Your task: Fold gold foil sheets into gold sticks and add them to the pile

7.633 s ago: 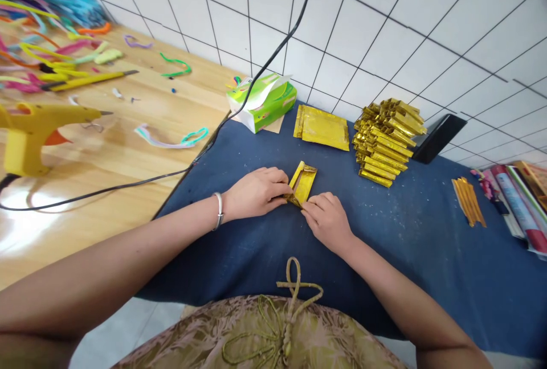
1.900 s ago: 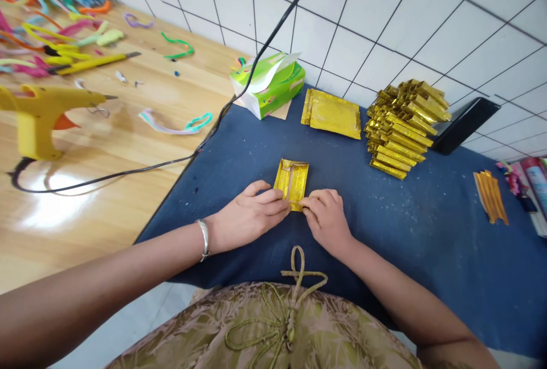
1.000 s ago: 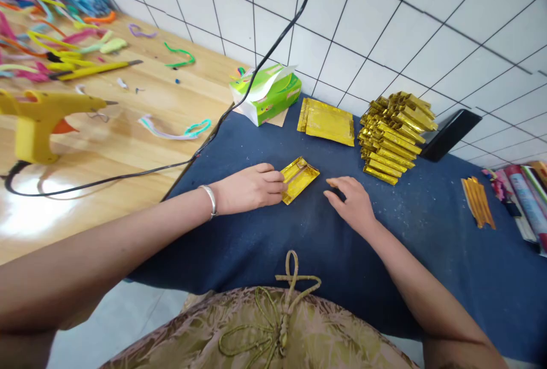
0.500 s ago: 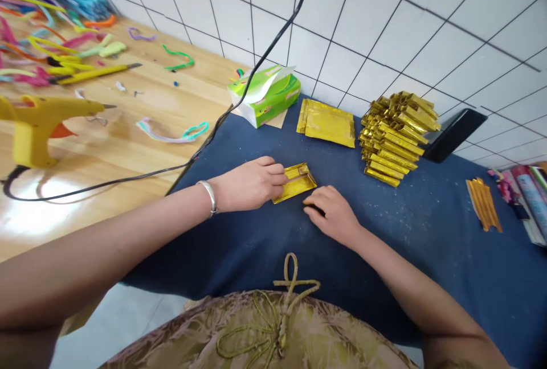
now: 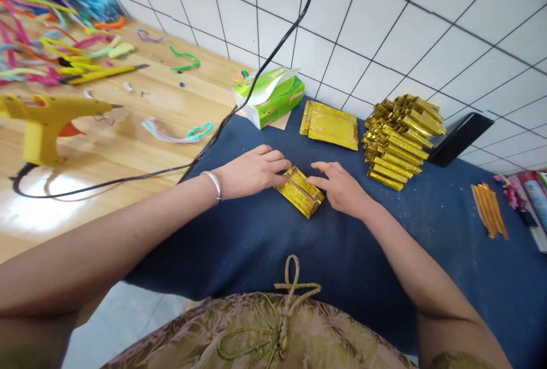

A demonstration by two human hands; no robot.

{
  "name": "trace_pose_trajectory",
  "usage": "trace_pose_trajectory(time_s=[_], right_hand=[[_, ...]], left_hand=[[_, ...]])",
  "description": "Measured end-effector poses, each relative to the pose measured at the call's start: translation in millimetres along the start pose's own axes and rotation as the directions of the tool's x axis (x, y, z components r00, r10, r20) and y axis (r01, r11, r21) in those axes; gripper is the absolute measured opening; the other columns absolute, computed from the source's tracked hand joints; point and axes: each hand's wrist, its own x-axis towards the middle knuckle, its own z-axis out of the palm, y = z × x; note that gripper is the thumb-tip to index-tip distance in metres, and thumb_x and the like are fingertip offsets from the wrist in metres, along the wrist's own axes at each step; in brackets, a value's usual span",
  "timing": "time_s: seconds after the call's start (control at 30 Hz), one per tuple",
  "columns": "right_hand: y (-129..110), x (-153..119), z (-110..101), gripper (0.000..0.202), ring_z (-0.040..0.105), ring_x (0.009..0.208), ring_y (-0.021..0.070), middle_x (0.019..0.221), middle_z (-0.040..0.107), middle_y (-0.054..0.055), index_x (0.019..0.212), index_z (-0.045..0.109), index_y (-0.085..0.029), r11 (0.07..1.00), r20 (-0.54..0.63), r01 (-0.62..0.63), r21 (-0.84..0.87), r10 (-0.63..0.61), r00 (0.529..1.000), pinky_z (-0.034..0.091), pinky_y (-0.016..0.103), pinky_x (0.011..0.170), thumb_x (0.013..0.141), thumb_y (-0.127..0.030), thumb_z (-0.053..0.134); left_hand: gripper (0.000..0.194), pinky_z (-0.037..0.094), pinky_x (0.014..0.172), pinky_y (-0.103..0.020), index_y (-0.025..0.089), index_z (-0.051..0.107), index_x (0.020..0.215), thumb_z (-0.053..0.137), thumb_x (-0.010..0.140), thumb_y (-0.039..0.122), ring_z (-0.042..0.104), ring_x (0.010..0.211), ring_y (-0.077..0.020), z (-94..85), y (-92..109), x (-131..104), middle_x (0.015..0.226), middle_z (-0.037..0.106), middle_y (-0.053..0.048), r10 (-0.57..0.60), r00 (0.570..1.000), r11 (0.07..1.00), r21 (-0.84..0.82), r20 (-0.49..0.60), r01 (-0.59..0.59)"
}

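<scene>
A folded gold foil paper (image 5: 301, 192) lies slantwise on the dark blue cloth in front of me, a brownish strip showing along its middle. My left hand (image 5: 255, 174), with a silver bangle at the wrist, has its thumb and fingers closed on the paper's upper left end. At the opposite side, my right hand (image 5: 339, 187) has thumb and forefinger apart, their tips at the paper's right edge. Beyond the hands lies a flat stack of gold foil paper (image 5: 329, 125). To its right rises a pile of folded gold foil strips (image 5: 397, 141).
A green tissue box (image 5: 273, 98) stands by the tiled wall. A black cord (image 5: 239, 106) runs across to a yellow glue gun (image 5: 43, 127) on the wooden table. Colourful pipe cleaners (image 5: 47, 44) lie behind it. A black phone (image 5: 461, 138) leans at right, near orange-gold strips (image 5: 489, 210).
The foil paper has turned, its right end swinging towards me. My right hand has moved up to its edge and spread its fingers. My left hand remains at the left end.
</scene>
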Motion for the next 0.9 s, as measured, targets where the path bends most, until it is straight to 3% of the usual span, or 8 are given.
trace_pose_trajectory(time_s=[0.17,0.27,0.4,0.6,0.73,0.9], right_hand=[[-21,-19,4,0.057,0.043,0.114,0.0250,0.130,0.049,0.006,0.116,0.059,-0.025,0.987,0.018,0.011,0.159,-0.014,1.000,0.037,0.047,0.094,0.066,0.000,0.048],[-31,-26,8,0.045,0.045,0.110,0.0240,0.118,0.057,0.006,0.115,0.059,-0.024,0.981,0.031,-0.013,0.194,0.007,0.999,0.037,0.044,0.091,0.072,-0.009,0.055],[-36,-28,16,0.015,0.048,0.101,0.0208,0.100,0.063,0.003,0.096,0.066,-0.025,0.983,-0.029,-0.043,0.177,0.049,0.998,0.035,0.040,0.087,0.083,-0.024,0.058],[-37,-29,21,0.013,0.048,0.097,0.0189,0.093,0.063,0.001,0.089,0.069,-0.028,0.988,-0.076,-0.015,0.156,0.027,0.997,0.034,0.037,0.084,0.087,-0.027,0.056],[-41,-34,17,0.015,0.048,0.097,0.0195,0.092,0.063,0.001,0.093,0.068,-0.029,0.990,-0.036,0.000,0.141,0.006,0.999,0.033,0.038,0.085,0.089,-0.030,0.053],[-42,-37,19,0.015,0.048,0.098,0.0193,0.091,0.064,0.001,0.092,0.068,-0.028,0.984,-0.052,-0.015,0.178,0.025,0.998,0.033,0.038,0.086,0.088,-0.030,0.054]], left_hand=[[0.020,0.030,0.085,-0.036,0.026,0.066,0.100,0.051,0.087,0.021,0.049,0.102,-0.0199,9.2,-11,9,0.114,0.059,-0.004,-0.006,1.000,1.000,0.005,0.015,0.006],[0.023,0.030,0.086,-0.037,0.025,0.065,0.104,0.048,0.089,0.025,0.049,0.102,-0.0209,10.2,-12,17,0.113,0.059,-0.005,-0.038,0.999,0.999,0.005,0.015,0.038],[0.024,0.030,0.086,-0.037,0.024,0.064,0.106,0.046,0.090,0.024,0.048,0.102,-0.0211,3.5,7,20,0.113,0.060,-0.006,-0.082,0.996,0.996,-0.049,-0.023,0.081],[0.025,0.032,0.081,-0.031,0.027,0.065,0.106,0.046,0.091,0.020,0.051,0.094,-0.0159,6.9,49,7,0.106,0.064,-0.002,0.022,0.999,0.949,-0.317,0.043,-0.007],[0.030,0.031,0.084,-0.031,0.029,0.060,0.114,0.046,0.090,0.018,0.051,0.096,-0.0158,14.8,53,-1,0.114,0.062,-0.001,0.039,0.997,0.936,-0.351,0.071,-0.012],[0.033,0.030,0.088,-0.033,0.030,0.058,0.117,0.046,0.089,0.017,0.049,0.102,-0.0182,12.1,54,-5,0.118,0.061,0.000,0.028,0.996,0.941,-0.337,0.090,0.004]])
